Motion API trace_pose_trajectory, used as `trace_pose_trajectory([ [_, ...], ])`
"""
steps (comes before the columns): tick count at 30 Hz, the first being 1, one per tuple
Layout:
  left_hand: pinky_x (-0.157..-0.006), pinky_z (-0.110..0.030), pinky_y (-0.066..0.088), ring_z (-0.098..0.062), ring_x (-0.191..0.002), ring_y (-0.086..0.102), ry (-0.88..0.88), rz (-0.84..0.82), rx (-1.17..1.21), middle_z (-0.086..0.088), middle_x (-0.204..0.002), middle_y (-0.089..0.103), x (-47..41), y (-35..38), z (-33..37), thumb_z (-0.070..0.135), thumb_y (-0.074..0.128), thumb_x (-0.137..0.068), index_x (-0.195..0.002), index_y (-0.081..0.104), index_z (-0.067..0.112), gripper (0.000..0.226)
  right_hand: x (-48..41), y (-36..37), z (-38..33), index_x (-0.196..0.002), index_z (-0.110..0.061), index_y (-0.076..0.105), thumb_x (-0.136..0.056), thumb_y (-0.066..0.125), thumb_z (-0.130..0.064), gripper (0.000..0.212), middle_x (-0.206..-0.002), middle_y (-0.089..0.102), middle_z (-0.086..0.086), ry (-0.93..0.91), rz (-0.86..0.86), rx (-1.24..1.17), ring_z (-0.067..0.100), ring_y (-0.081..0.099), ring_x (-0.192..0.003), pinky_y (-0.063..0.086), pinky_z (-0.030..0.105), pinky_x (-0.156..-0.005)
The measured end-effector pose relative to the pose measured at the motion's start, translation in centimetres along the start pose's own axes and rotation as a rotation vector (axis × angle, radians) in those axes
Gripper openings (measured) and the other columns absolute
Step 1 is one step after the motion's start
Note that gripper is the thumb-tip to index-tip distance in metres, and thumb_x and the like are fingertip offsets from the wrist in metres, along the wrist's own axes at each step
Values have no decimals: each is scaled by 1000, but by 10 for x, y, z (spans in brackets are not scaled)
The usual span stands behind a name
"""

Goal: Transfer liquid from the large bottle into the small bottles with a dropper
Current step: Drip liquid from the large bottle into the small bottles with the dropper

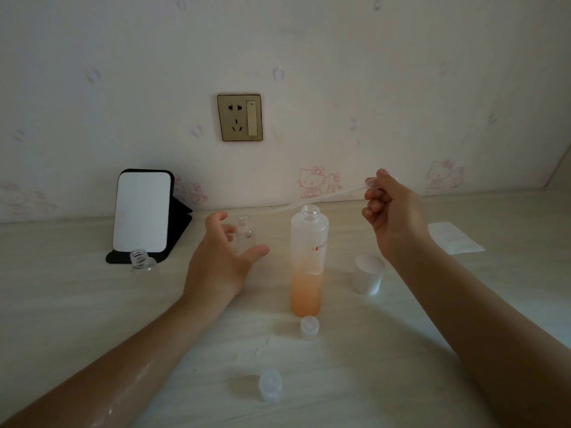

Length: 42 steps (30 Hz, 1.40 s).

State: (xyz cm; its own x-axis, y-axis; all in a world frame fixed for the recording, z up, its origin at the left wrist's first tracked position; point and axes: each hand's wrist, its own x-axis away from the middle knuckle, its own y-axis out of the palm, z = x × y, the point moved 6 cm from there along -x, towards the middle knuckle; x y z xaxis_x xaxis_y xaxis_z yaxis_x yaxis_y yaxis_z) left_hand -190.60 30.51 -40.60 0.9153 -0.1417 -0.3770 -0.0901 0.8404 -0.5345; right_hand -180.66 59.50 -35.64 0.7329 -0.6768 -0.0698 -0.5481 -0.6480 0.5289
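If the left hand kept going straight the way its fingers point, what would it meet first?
The left hand is open, fingers curled toward the small clear bottle standing just beyond them. That bottle would likely be met first; whether the fingers already touch it is unclear. The wall lies farther behind.

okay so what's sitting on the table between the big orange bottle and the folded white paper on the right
In the head view, a white cap stands between the large bottle and the paper, below the right hand holding the dropper.
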Motion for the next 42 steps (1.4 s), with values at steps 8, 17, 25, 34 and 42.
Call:
trace_pose_trajectory([
  [8, -82, -28, 49, -15, -89, 64, 249, -15, 611, -2, -93, 67, 34, -25, 56, 59, 57, -95, -103, 59, 18, 43, -2, -3, -2, -82, -8, 67, -99, 67, -21, 21, -57, 55, -2, 9, 6, -15, 10, 42, -46, 42, 21, -46],
  [17, -95, -41, 60, -9, -113, 70, 246, -460, 435, 14, -116, 74, 75, 21, 81, 58, 77, -85, -129, 55, 48, 50, -2, -3, -4, -81, -8, 67, -98, 67, -20, 21, -54, 53, -3, 17, 10, -41, 9, 42, -45, 42, 22, -47],
  [25, -61, -17, 49, -5, -68, 62, 248, -285, 419, 8, -79, 68, 54, 2, 71, 50, 74, -84, -120, 65, 41, 38, -4, -5, -7, -77, -9, 65, -98, 68, -22, 25, -58, 54, -1, 20, 17, -84, 11, 43, -46, 42, 23, -47],
  [34, -68, -36, 57, -7, -84, 71, 295, -186, 113, 20, -96, 74, 22, -21, 46, 56, 71, -79, -124, 63, 53, 46, -6, -11, -14, -77, -13, 59, -102, 63, -22, 28, -58, 53, -4, 26, 45, -205, 9, 41, -46, 38, 21, -44],
  [42, -71, -47, 59, -14, -80, 72, 311, -220, 26, 11, -90, 75, 25, -17, 44, 55, 71, -79, -126, 62, 47, 48, -6, -10, -13, -69, -13, 58, -101, 63, -21, 33, -58, 53, -1, 28, 27, -181, 10, 40, -46, 39, 22, -44],
])
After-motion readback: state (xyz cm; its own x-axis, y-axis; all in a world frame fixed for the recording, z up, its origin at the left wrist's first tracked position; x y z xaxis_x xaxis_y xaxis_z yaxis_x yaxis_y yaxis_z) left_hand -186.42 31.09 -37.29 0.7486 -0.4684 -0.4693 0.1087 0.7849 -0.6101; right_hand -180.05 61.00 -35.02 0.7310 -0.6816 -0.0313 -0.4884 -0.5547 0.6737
